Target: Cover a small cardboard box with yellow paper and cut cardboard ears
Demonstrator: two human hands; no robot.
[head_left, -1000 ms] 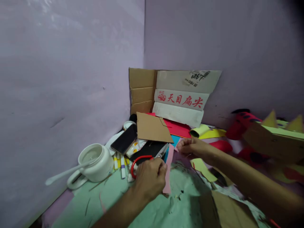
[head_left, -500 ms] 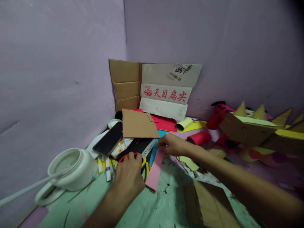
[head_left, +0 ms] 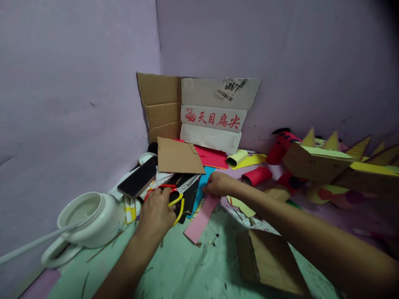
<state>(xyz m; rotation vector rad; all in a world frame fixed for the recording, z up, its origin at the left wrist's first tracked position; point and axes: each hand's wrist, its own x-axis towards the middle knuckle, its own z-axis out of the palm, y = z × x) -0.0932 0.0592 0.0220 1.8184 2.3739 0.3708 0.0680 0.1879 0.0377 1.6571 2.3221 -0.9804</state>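
My left hand (head_left: 158,211) has its fingers curled over the red handle of a pair of scissors (head_left: 178,192). The other handle is yellow, and the blades point up and to the right over black paper (head_left: 190,196). My right hand (head_left: 220,184) is closed on the upper end of a pink paper strip (head_left: 202,219), whose lower end lies on the green surface. Blue paper (head_left: 200,190) lies just left of that hand. My right fingertips are partly hidden. A flat brown cardboard piece (head_left: 179,157) rests behind the scissors.
At the left are a white pot (head_left: 93,220) with a stick in it and a phone (head_left: 139,176). Opened box cardboard (head_left: 210,118) leans in the corner. Paper rolls (head_left: 257,176) and spiked cardboard (head_left: 318,164) sit to the right. A small cardboard box (head_left: 274,259) stands in front.
The scissors have shifted left and turned in my left hand, showing more of the yellow handle. The pink strip has tilted, its lower end swinging left with my right hand on it. The view has shifted slightly.
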